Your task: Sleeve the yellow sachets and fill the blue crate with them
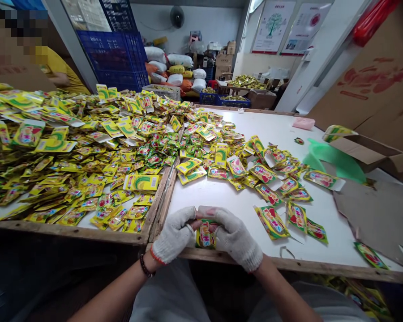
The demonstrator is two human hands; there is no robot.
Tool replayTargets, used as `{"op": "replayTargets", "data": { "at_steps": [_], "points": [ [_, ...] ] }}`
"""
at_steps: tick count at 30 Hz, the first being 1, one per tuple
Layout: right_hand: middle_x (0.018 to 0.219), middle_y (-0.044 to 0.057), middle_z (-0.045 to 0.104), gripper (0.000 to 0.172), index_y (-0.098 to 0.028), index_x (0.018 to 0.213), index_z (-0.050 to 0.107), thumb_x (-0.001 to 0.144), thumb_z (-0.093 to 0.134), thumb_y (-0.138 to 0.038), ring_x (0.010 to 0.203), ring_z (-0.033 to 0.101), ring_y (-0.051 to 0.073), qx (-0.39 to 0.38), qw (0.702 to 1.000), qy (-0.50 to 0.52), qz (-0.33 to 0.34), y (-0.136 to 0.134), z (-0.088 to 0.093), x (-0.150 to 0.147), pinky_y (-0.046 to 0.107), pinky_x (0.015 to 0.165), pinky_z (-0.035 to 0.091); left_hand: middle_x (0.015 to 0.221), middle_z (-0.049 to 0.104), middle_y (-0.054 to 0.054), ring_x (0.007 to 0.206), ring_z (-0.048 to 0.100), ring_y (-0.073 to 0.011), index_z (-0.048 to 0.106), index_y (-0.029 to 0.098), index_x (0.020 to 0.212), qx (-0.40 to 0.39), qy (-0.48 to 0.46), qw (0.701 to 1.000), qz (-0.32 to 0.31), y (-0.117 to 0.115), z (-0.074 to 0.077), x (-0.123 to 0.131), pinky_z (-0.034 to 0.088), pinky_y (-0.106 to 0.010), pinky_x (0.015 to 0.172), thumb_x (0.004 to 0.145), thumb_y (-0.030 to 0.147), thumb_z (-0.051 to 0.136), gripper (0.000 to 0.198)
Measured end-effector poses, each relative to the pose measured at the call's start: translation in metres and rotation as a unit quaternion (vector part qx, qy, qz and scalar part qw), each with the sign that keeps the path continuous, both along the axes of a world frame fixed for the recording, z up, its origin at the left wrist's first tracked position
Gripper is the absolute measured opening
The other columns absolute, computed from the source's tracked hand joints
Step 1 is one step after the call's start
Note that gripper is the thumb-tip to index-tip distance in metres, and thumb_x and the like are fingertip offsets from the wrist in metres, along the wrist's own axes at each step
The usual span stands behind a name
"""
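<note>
My left hand (175,233), in a white knit glove with bare fingertips, is closed on the left side of a small printed carton (206,237). On its other side my right hand (237,235), gloved the same way, grips the same carton. It is green, yellow and red with large lettering, and its pale top end sticks up between my fingers. My fingers hide its upper part, so I cannot tell whether anything is inside. To the right of my hands lie several packets, among them a yellow-green one (272,222). Beyond them is a loose heap of cartons and sachets (237,166).
A large pile of yellow packets (70,165) covers the left table, bordered by a wooden strip (164,197). At right are a cardboard sheet (372,219), an open box (362,150) and green plastic (339,163). A person in a yellow sleeve (65,67) is at far left.
</note>
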State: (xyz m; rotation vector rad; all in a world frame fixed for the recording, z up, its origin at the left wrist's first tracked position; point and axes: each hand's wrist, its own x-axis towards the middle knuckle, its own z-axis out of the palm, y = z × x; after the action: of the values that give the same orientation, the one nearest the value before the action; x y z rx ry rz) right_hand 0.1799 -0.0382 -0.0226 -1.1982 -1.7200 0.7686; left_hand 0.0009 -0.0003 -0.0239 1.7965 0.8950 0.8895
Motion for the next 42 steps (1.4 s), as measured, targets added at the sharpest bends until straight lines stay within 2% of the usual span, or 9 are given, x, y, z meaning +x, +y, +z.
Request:
{"op": "replayTargets", "data": {
  "at_steps": [5,9,11,13,16,29,35,39,42],
  "points": [
    [0.094,0.008,0.065,0.022,-0.017,0.099,0.059,0.079,0.055,-0.025,0.083,0.062,0.019,-0.037,0.982,0.072,-0.170,-0.016,-0.023,-0.005,0.032,0.075,0.053,0.084,0.063,-0.005,0.082,0.058,-0.0168,0.062,0.013,0.080,-0.091,-0.055,0.994,0.017,0.004,0.005,0.004,0.047,-0.029,0.077,0.076,0.025,0.060,0.013],
    [0.076,0.004,0.065,0.012,-0.017,0.078,0.060,0.079,0.054,-0.027,0.073,0.061,0.019,-0.030,0.988,0.030,-0.149,-0.013,-0.014,-0.003,0.031,0.071,0.051,0.084,0.059,-0.002,0.075,0.058,-0.0139,0.051,0.015,0.105,-0.191,-0.135,0.972,-0.016,0.010,0.005,0.009,0.047,-0.026,0.070,0.069,0.023,0.067,0.040],
    [0.078,0.004,0.066,0.017,-0.017,0.092,0.058,0.079,0.053,-0.026,0.071,0.062,0.018,-0.057,0.988,0.085,-0.119,-0.009,-0.008,-0.001,0.029,0.067,0.052,0.085,0.059,-0.002,0.074,0.058,-0.0131,0.043,0.017,0.116,-0.220,-0.152,0.963,-0.041,0.012,0.005,0.009,0.046,-0.025,0.069,0.068,0.022,0.068,0.055],
    [0.086,0.005,0.067,0.032,-0.017,0.110,0.052,0.079,0.053,-0.024,0.077,0.064,0.018,-0.077,0.986,0.117,-0.090,-0.005,-0.004,0.001,0.029,0.069,0.053,0.084,0.059,-0.002,0.076,0.057,-0.0133,0.050,0.015,0.107,-0.182,-0.111,0.976,-0.044,0.013,0.005,0.008,0.045,-0.025,0.070,0.071,0.022,0.064,0.039],
    [0.091,0.006,0.068,0.025,-0.017,0.102,0.061,0.079,0.053,-0.020,0.085,0.063,0.019,-0.052,0.995,0.028,-0.076,-0.003,0.000,0.006,0.031,0.077,0.051,0.081,0.059,-0.003,0.079,0.055,-0.0142,0.059,0.013,0.081,-0.053,-0.014,0.998,-0.022,0.011,0.008,0.004,0.043,-0.025,0.074,0.076,0.020,0.058,0.009],
    [0.080,0.003,0.071,0.020,-0.018,0.087,0.071,0.082,0.051,-0.022,0.073,0.065,0.016,-0.039,0.995,-0.095,0.006,0.003,0.031,0.019,0.027,0.069,0.053,0.070,0.058,-0.002,0.068,0.052,-0.0125,0.064,0.011,0.079,-0.001,0.115,0.987,-0.115,0.017,0.042,-0.004,0.040,-0.021,0.060,0.084,0.028,0.049,0.023],
    [0.120,0.008,0.059,0.038,-0.024,0.117,0.059,0.081,0.050,-0.016,0.105,0.058,0.018,0.058,0.981,-0.154,0.104,-0.013,0.011,0.032,0.032,0.088,0.049,0.083,0.056,-0.006,0.075,0.050,-0.0147,0.063,0.016,0.089,0.264,0.237,0.916,-0.190,0.004,0.036,-0.018,0.038,-0.024,0.066,0.084,0.017,0.043,0.021],
    [0.101,0.006,0.066,0.034,-0.024,0.109,0.063,0.083,0.046,-0.014,0.088,0.063,0.016,0.076,0.985,-0.143,0.065,-0.018,0.006,0.018,0.026,0.075,0.053,0.091,0.056,-0.006,0.081,0.051,-0.0165,0.061,0.019,0.091,0.302,0.257,0.890,-0.223,0.002,0.039,-0.011,0.040,-0.025,0.070,0.079,0.016,0.048,0.017],
    [0.090,0.005,0.068,0.023,-0.024,0.097,0.066,0.082,0.049,-0.019,0.083,0.064,0.018,0.071,0.991,-0.106,-0.051,-0.029,0.014,0.029,0.029,0.074,0.054,0.104,0.053,-0.009,0.093,0.052,-0.0183,0.058,0.019,0.103,0.304,0.254,0.901,-0.177,0.016,0.047,-0.014,0.042,-0.027,0.080,0.083,0.020,0.047,0.023]
  ]
}}
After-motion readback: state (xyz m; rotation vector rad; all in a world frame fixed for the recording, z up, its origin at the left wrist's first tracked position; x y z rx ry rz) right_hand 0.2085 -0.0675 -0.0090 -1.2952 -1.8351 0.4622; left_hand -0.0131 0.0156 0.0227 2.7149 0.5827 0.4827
